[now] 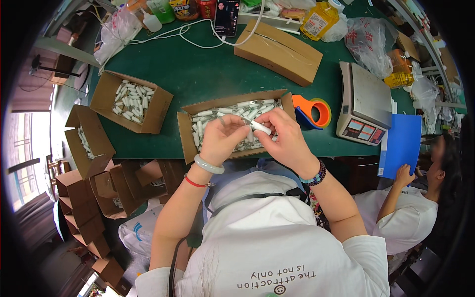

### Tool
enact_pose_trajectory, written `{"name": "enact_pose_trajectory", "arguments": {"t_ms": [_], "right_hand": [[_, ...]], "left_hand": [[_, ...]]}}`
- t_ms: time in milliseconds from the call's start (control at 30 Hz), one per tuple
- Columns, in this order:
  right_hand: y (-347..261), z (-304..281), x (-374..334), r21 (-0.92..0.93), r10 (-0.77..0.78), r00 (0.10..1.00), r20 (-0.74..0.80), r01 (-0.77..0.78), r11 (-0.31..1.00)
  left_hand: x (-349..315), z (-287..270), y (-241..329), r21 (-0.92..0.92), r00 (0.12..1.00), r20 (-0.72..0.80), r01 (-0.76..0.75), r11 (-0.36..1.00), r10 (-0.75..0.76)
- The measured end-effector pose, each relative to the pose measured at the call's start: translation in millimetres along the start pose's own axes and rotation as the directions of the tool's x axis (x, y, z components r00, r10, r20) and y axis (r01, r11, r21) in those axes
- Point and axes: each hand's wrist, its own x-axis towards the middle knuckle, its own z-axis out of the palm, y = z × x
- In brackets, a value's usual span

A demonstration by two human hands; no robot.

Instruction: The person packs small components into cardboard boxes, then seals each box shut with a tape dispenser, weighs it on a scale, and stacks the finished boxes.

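In the head view, the right hand [287,137] clamps a white tube [261,128] between thumb and fingers over the open box [186,136]; the left hand [221,138] has fingertips at the tube's end, grip unclear. Right of the box sit a tape dispenser [302,105] and, farther, a scale [368,96].

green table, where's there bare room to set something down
The widest bare patch of the green table lies between the upper-left open box, middle box and closed carton. A narrower strip runs between closed carton and scale. The far edge is crowded: phone, yellow bottle, plastic bag.
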Motion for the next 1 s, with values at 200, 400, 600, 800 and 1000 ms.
{"name": "enact_pose_trajectory", "arguments": {"t_ms": [200,400,600,800,1000], "right_hand": [[-5,-1,2,0.048,0.003,1.000,-0.022,-0.002,0.999],[1,-8,3,-0.127,-0.021,0.997,-0.079,0.011,0.992],[63,-12,-3,-0.453,-0.028,0.928,0.371,0.207,0.867],[40,-45,-8,-0.391,0.052,0.980,0.192,0.028,0.920],[92,-52,-11,-0.090,0.255,0.927,-0.275,-0.289,0.953]], "left_hand": [[-4,7,0,-0.178,0.999,-0.033,0.026,0.984,-0.032],[-1,-8,-6,0.164,0.988,-0.145,-0.032,0.986,0.057],[5,-38,-10,0.815,0.943,0.333,-0.281,0.506,-0.013],[-27,-55,13,0.849,0.952,0.223,-0.296,0.437,0.212],[-51,-113,-1,0.809,0.809,-0.316,-0.043,0.587,0.495]]}}
